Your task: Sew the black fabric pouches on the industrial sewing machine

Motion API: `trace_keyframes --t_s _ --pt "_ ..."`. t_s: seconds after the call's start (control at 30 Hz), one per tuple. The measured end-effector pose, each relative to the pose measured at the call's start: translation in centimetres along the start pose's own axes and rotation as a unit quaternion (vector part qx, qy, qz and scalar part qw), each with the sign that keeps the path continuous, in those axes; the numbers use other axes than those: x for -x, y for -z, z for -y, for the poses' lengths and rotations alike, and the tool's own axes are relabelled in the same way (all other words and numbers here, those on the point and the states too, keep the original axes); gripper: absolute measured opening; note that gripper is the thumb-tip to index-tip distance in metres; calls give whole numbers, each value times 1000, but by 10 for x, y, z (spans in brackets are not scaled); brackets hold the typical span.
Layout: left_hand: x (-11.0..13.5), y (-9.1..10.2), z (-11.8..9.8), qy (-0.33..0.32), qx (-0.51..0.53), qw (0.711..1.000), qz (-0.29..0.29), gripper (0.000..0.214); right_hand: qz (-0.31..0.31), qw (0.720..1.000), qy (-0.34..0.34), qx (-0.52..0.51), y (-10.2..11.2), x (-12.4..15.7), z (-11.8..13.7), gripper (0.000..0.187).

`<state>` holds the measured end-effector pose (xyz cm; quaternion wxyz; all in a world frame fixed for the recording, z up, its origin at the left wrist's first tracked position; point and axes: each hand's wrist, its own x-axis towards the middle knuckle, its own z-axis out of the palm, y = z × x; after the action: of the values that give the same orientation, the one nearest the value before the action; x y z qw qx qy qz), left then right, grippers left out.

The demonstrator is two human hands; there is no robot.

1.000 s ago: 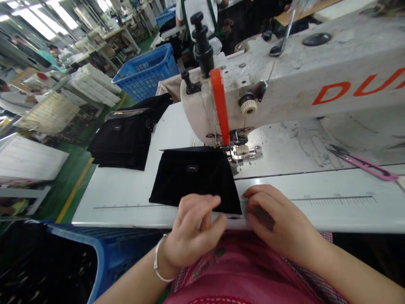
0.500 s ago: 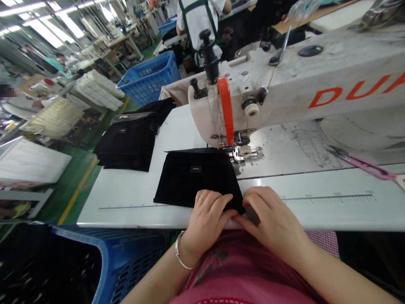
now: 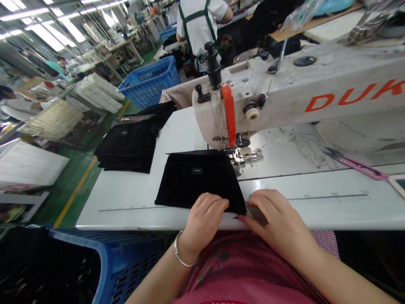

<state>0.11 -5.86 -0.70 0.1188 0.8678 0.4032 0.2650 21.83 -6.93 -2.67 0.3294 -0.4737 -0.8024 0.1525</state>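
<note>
A flat black fabric piece [image 3: 202, 183] with a small dark label lies on the sewing table, its far right corner by the presser foot [image 3: 245, 154] of the sewing machine [image 3: 210, 114]. My left hand [image 3: 205, 217], wearing a ring and a bracelet, is closed over the near edge of the piece; its thumb is hidden. Beside the near right corner, my right hand [image 3: 276, 213] has its fingers curved and its thumb apart from them, with nothing visible between. A small dark sliver shows at the right thumb tip; I cannot tell what it is.
A stack of black fabric pieces [image 3: 126, 147] lies on the left of the table [image 3: 117, 192]. Pink-handled scissors [image 3: 360, 164] are at the right. A blue crate [image 3: 106, 261] with dark pieces stands below left. Another blue crate [image 3: 152, 78] and a co-worker [image 3: 199, 27] are behind.
My right hand has drawn slightly right, away from the left one, so the thumbs no longer meet. The fabric piece stays in nearly the same place; the view has shifted a little.
</note>
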Motion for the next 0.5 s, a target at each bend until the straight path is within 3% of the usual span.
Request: trace_keyframes --t_s 0.07,0.17,0.33,0.5 --pt "2 -2 -1 4 -8 1000 -9 13 5 1000 5 4 -2 -1 1 23" --pt "0 -2 -4 10 -17 1000 -5 28 8 1000 22 16 -5 -2 1 19" --pt "-3 -2 -4 33 -2 999 6 10 4 999 41 7 -7 -5 1 16" --pt "5 -5 -1 71 78 992 -70 13 4 999 35 6 -5 -11 4 15"
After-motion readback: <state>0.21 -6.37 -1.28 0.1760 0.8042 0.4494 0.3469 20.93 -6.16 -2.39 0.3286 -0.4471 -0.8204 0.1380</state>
